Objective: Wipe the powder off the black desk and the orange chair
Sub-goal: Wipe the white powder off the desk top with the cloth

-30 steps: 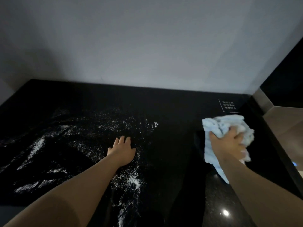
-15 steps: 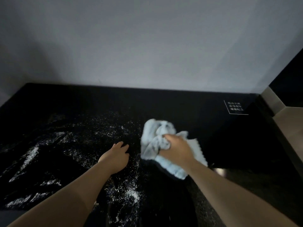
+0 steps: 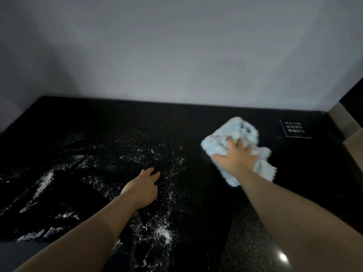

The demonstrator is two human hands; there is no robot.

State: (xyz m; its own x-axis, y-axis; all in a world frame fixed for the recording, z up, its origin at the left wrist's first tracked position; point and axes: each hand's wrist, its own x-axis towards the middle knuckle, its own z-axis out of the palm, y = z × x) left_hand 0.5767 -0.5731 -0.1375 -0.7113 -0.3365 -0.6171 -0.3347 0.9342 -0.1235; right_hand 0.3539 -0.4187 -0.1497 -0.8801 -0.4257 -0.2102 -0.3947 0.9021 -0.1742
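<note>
The black desk (image 3: pixel 196 122) fills the lower half of the view. White powder (image 3: pixel 125 160) is scattered over its left and middle parts, with thicker streaks at the left and a clump near the front. My right hand (image 3: pixel 236 158) presses down on a crumpled light blue cloth (image 3: pixel 233 134) on the right part of the desk, fingers spread into it. My left hand (image 3: pixel 142 188) rests flat on the desk in the powder, fingers loosely curled, holding nothing. The orange chair is not in view.
A pale wall (image 3: pixel 176 55) rises straight behind the desk. A small sign with white lettering (image 3: pixel 294 128) lies at the desk's back right corner. A beige ledge (image 3: pixel 351 134) borders the right side.
My right hand has swept the cloth from the middle of the desk back to the right and farther from me. My left hand stays on the powder, nearly still.
</note>
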